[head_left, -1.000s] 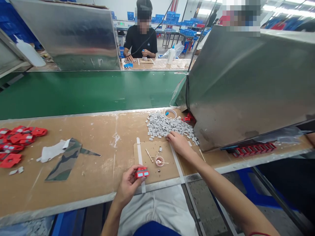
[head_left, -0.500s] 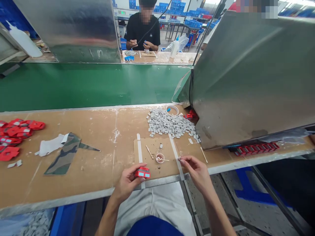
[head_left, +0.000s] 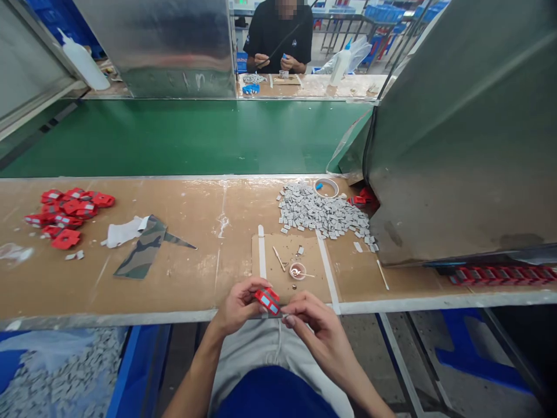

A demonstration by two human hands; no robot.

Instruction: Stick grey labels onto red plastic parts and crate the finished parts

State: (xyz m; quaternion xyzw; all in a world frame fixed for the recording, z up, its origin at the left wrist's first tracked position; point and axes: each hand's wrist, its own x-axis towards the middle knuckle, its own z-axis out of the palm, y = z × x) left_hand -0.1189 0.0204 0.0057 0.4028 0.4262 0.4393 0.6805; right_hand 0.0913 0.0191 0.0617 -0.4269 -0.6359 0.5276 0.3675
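At the table's front edge, my left hand (head_left: 235, 306) grips a red toy car body (head_left: 267, 300) with pale blue windows, tilted down to the right. Close against its right end, my right hand (head_left: 317, 325) has thumb and fingers pinched together; whatever is between them is too small to make out. Beyond my hands lies a taped-down cardboard sheet (head_left: 272, 241). On it stand a small clear cup (head_left: 297, 265) with a thin stick in it, a second stick (head_left: 279, 259) and one grey tile-like piece (head_left: 300, 250).
A heap of small grey pieces (head_left: 317, 212) and a tape roll (head_left: 334, 190) lie behind the sheet. Red car bodies (head_left: 69, 209) and a camouflage cloth (head_left: 141, 255) are leftward. A metal panel (head_left: 456, 145) rises at right. Across the green belt (head_left: 195, 136) sits a person (head_left: 281, 38).
My right hand has moved left from beside the cardboard sheet to the toy car's end. The car is now tilted and nearer the table edge. The whole view has shifted.
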